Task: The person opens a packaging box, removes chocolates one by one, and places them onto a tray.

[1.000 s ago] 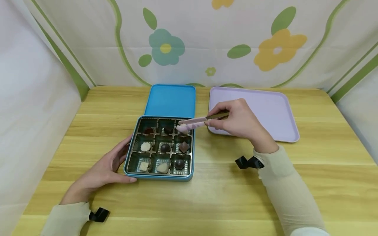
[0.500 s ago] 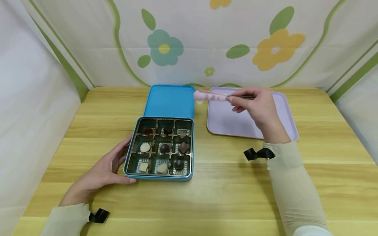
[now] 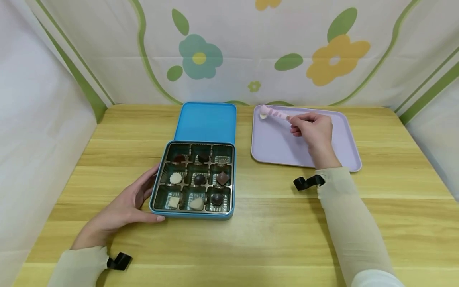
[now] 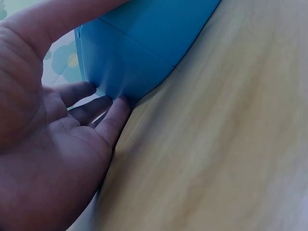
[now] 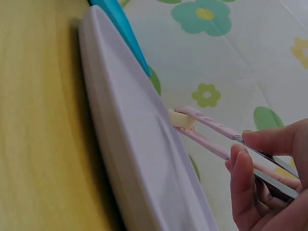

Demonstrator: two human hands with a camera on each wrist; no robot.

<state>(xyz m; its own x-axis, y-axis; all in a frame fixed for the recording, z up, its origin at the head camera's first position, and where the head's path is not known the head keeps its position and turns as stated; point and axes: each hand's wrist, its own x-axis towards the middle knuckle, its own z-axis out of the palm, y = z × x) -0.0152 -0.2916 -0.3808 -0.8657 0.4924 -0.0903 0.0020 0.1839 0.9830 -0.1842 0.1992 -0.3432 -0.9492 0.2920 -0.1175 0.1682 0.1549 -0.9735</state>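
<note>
My right hand [image 3: 315, 129] pinches a pair of small metal tongs with pink tips [image 3: 276, 113]. Between those tips is a cream-white chocolate [image 5: 181, 119], at the far left corner of the lilac tray [image 3: 279, 147]. Whether the chocolate touches the tray's surface is hard to tell. My left hand [image 3: 125, 207] holds the near left corner of a blue chocolate tin [image 3: 201, 217], thumb along the front and fingers against the side [image 4: 110, 108]. Chocolates, dark [image 3: 217, 199] and white [image 3: 175, 178], sit in the tin's compartments; its far right compartment [image 3: 222, 154] holds none.
The tin's blue lid [image 3: 206, 121] lies flat behind it, left of the tray. A flowered cloth [image 3: 236, 52] hangs along the back edge of the wooden table [image 3: 265, 239]. White cloth [image 3: 32, 119] borders the left side.
The tongs have lifted the white chocolate out of the tin's far right compartment, carried it right, and lowered it at the tray's far left corner. My left hand has stayed on the tin.
</note>
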